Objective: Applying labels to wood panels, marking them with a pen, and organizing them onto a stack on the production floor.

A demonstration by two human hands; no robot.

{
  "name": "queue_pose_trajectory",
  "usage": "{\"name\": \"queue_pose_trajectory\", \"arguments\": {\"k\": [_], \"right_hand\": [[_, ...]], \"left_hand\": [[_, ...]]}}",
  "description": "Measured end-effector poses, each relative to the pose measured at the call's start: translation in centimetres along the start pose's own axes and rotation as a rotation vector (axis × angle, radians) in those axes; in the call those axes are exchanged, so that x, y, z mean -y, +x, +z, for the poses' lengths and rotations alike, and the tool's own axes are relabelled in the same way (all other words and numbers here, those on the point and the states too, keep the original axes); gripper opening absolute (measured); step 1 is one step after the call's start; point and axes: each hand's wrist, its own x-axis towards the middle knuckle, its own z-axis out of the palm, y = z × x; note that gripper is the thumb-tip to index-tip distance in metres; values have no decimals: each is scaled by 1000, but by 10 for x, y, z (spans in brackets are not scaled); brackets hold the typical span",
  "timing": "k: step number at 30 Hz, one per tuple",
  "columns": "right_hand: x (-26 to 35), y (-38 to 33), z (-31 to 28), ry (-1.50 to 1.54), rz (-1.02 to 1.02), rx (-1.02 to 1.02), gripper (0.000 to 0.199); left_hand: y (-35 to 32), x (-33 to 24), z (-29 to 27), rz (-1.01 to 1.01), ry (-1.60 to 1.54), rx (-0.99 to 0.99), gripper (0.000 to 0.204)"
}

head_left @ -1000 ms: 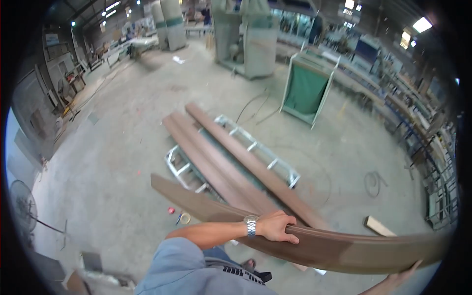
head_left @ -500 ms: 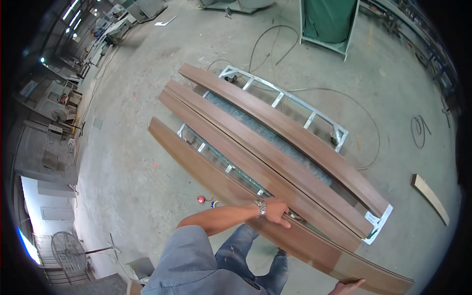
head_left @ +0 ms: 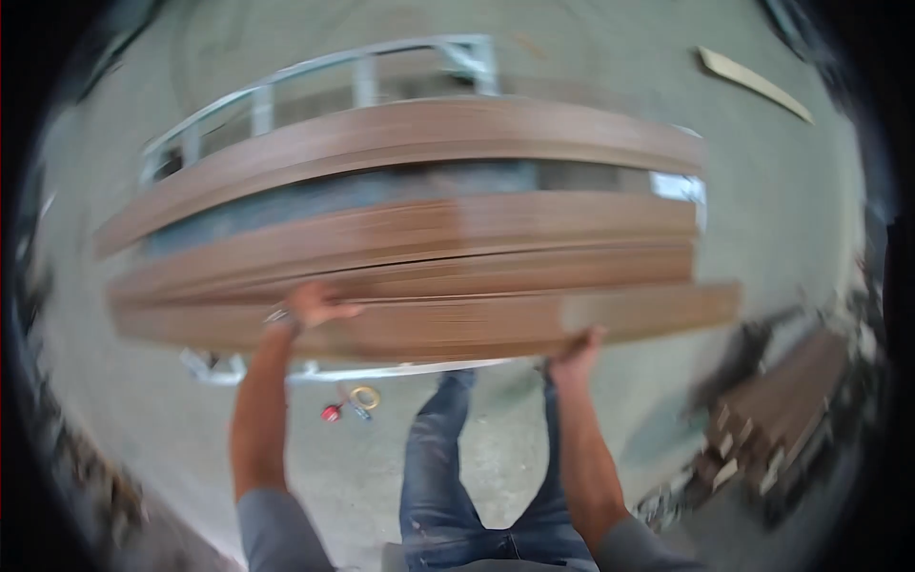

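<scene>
A long brown plank (head_left: 477, 330) lies crosswise in front of me, close against the other boards and blurred by motion. My left hand (head_left: 316, 305) grips its far edge on the left, with a metal watch band at the wrist. My right hand (head_left: 578, 357) is closed on the near edge, towards the right end. Beyond are a grooved brown board (head_left: 410, 229) and a curved brown board (head_left: 429, 124), both resting on a pale metal wheeled frame (head_left: 366, 81). Part of that frame also shows below the plank.
On the floor by my feet are a small red object (head_left: 331, 412) and a yellow ring (head_left: 365, 397). A stack of brown boards (head_left: 777, 410) lies at the lower right. A pale strip of wood (head_left: 753, 84) rests on the floor at the far right.
My view has swung round, so the boards now run across it. The held plank has moved in against the others, over the frame. Both hands still hold it.
</scene>
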Motion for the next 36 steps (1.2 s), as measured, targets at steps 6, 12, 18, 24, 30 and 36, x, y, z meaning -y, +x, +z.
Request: {"name": "queue_pose_trajectory", "arguments": {"k": [6, 12, 18, 24, 30, 36], "right_hand": [[-45, -60, 99, 103, 228, -115, 65], [-43, -76, 72, -885, 431, -8, 74], [92, -17, -10, -1528, -185, -200, 52], [290, 147, -48, -1675, -430, -436, 55], [309, 239, -42, -1387, -252, -142, 45], [319, 234, -39, -1519, -299, -169, 41]], "left_hand": [[-21, 33, -22, -230, 147, 46, 66], [-56, 9, -1, 210, 187, -497, 57], [-64, -48, 72, 63, 34, -327, 53], [-7, -187, 145, 170, -93, -307, 43], [78, -332, 158, -5, -85, -259, 38], [215, -502, 133, 141, 140, -280, 36]]}}
